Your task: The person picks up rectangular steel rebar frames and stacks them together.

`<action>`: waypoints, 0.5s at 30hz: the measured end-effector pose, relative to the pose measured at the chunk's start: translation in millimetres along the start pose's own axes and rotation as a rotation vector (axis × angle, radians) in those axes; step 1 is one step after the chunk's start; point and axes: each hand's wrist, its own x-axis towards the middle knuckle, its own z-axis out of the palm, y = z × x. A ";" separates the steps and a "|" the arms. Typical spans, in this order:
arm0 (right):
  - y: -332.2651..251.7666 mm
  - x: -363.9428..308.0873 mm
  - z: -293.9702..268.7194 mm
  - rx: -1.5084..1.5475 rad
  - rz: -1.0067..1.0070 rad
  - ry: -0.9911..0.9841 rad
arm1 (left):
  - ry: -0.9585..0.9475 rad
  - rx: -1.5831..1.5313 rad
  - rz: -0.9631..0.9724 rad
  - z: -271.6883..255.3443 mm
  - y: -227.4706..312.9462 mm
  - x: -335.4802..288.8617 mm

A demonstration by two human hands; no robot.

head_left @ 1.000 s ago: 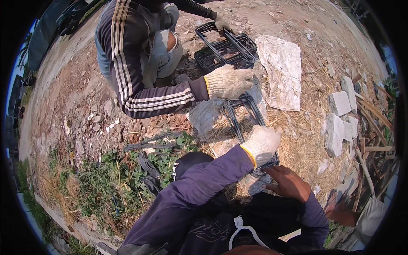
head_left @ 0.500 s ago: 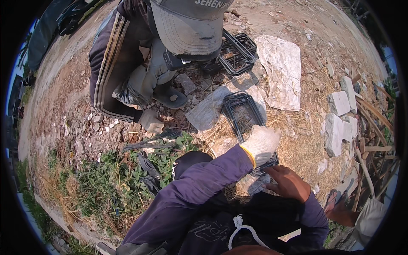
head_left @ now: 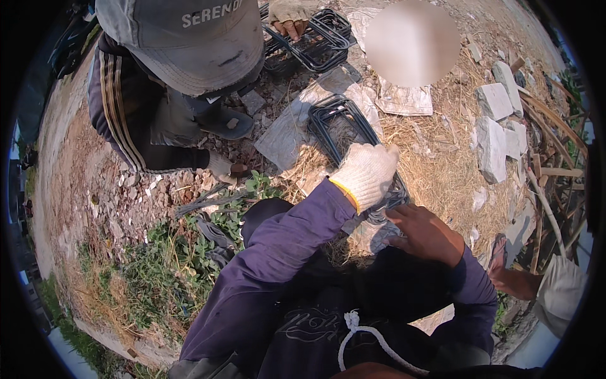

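White cord [head_left: 352, 320]: knotted on the person's dark top, right up close to the camera.
Right hand [head_left: 428, 235]: bare, thumb stuck out, other fingers bent up against the near end of the metal frames; the fingertips were hidden, so can't tell if it actually had a grip.
Left hand [head_left: 368, 174]: in a cream knit glove, yellow trim, curled tight over the same bars and hanging on to them.
Metal frames [head_left: 364, 121]: a stack of dark bent-rod rectangles, lying lengthwise in front of the person, far end sitting past the glove.
Green plants [head_left: 164, 271]: a scruffy patch off to the left.
Thin wires [head_left: 205, 199]: a dark bunch just beyond the leaves.
Straw [head_left: 435, 158]: dry stuff right of the stack.
Pale blocks [head_left: 492, 148]: a little group farther right, beside some wood.
Co-worker: bent over at upper left, grey cap [head_left: 189, 44], one gloved hand [head_left: 289, 12] at a second stack [head_left: 334, 50] farther out.
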 end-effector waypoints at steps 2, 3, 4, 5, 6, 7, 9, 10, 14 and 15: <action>0.3 -3.4 4.6 0.024 0.005 0.023 | -0.013 -0.021 0.001 0.3 1.0 -1.2; 1.3 -3.7 5.9 0.035 0.002 0.027 | 0.005 -0.017 0.008 1.0 0.7 -0.8; 2.1 -4.2 6.2 0.045 -0.001 0.031 | 0.023 -0.014 0.016 2.2 1.0 -1.3; 2.6 -4.4 6.5 0.055 -0.004 0.034 | 0.025 -0.013 0.015 3.4 1.5 -2.8; 2.8 -4.5 5.4 0.053 -0.012 0.033 | 0.035 -0.014 0.019 4.1 1.7 -1.8; 3.0 -4.7 4.4 0.051 -0.020 0.032 | 0.046 -0.014 0.024 4.5 2.0 -0.7; 4.5 -4.0 4.0 0.045 -0.019 0.018 | -0.006 -0.007 -0.002 3.4 3.2 1.4; 5.4 -2.9 4.2 0.040 -0.012 0.004 | -0.024 0.000 -0.017 2.0 4.2 1.8; -5.8 0.9 -4.6 0.081 -0.030 0.022 | -0.049 0.000 -0.044 -2.6 3.6 -2.5; -9.6 -1.3 -8.1 0.088 -0.005 0.012 | -0.014 0.016 -0.013 0.2 5.4 -0.9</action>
